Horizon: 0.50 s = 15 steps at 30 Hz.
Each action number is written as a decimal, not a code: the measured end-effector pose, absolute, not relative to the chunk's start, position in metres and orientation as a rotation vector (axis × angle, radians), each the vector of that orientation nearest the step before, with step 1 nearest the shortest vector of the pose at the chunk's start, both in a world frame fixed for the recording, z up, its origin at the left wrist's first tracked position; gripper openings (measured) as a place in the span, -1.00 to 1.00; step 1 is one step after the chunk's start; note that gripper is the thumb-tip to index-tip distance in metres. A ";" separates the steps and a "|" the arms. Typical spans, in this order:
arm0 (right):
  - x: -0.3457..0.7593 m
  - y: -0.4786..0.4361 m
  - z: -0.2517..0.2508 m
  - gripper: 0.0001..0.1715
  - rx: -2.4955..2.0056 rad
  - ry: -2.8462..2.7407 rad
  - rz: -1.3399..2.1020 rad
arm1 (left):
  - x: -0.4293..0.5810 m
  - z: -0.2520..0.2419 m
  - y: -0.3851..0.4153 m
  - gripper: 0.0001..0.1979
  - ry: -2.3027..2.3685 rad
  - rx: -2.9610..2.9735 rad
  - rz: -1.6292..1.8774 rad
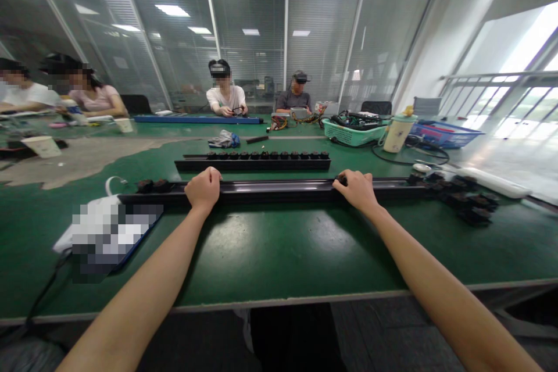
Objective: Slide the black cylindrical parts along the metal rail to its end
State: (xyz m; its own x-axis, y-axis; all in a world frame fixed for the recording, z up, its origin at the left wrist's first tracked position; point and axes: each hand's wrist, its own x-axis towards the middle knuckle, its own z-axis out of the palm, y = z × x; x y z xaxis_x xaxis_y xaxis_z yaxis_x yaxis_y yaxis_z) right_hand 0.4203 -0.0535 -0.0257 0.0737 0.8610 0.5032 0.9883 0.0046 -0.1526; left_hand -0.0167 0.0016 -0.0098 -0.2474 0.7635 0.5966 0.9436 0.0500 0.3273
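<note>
A long black channel-shaped rail [279, 187] lies across the green table in front of me. My left hand [203, 190] is closed over its left part, with the fingertips hidden behind the knuckles. Farther right, my right hand [358, 189] pinches a small black part [342, 179] at the rail. Two similar black parts [152, 186] sit at the rail's left end. Several more lie in a loose pile [471, 197] at its right end. Behind it is a shorter black rail [257, 165] with a row of such parts along it.
A white pouch and a blurred card-like item [126, 238] lie at left. Beyond the rails are a crumpled grey-blue cloth [224, 139], a green basket [355, 132], a tumbler [397, 132] and a blue basket [449, 135]. Paper cups [42, 146] stand at left. Several people sit across the table [279, 226].
</note>
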 end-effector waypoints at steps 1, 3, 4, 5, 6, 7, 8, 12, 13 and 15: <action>0.420 -0.054 -0.026 -0.63 -1.897 -1.828 -0.369 | -0.017 -0.010 0.002 -0.52 -2.070 -1.736 -0.990; 0.421 -0.054 -0.025 -0.63 -1.895 -1.830 -0.374 | -0.017 -0.010 0.001 -0.51 -2.076 -1.733 -0.987; 0.421 -0.054 -0.025 -0.64 -1.894 -1.830 -0.374 | -0.016 -0.009 0.001 -0.51 -2.077 -1.735 -0.983; 0.421 -0.054 -0.025 -0.64 -1.895 -1.829 -0.373 | -0.016 -0.009 0.001 -0.51 -2.078 -1.738 -0.981; 0.421 -0.054 -0.025 -0.64 -1.897 -1.829 -0.372 | -0.016 -0.009 0.000 -0.52 -2.078 -1.741 -0.977; 0.421 -0.054 -0.025 -0.64 -1.900 -1.829 -0.370 | -0.016 -0.008 0.000 -0.52 -2.079 -1.743 -0.974; 0.421 -0.054 -0.024 -0.64 -1.903 -1.829 -0.368 | -0.016 -0.008 0.000 -0.52 -2.082 -1.743 -0.970; 0.422 -0.054 -0.024 -0.64 -1.913 -1.825 -0.369 | -0.015 -0.007 -0.002 -0.51 -2.103 -1.739 -0.958; 0.422 -0.054 -0.024 -0.64 -1.914 -1.823 -0.371 | -0.014 -0.006 -0.002 -0.51 -2.105 -1.739 -0.959; 0.422 -0.054 -0.024 -0.64 -1.916 -1.821 -0.374 | -0.014 -0.006 -0.002 -0.52 -2.103 -1.740 -0.961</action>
State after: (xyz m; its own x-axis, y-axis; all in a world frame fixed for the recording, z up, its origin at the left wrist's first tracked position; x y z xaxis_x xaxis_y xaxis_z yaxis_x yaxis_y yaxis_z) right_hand 0.4220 -0.0542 -0.0242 0.0830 0.8618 0.5005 0.9893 -0.0108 -0.1456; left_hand -0.0140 -0.0019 -0.0062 -0.2573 0.7789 0.5719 0.9421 0.0706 0.3278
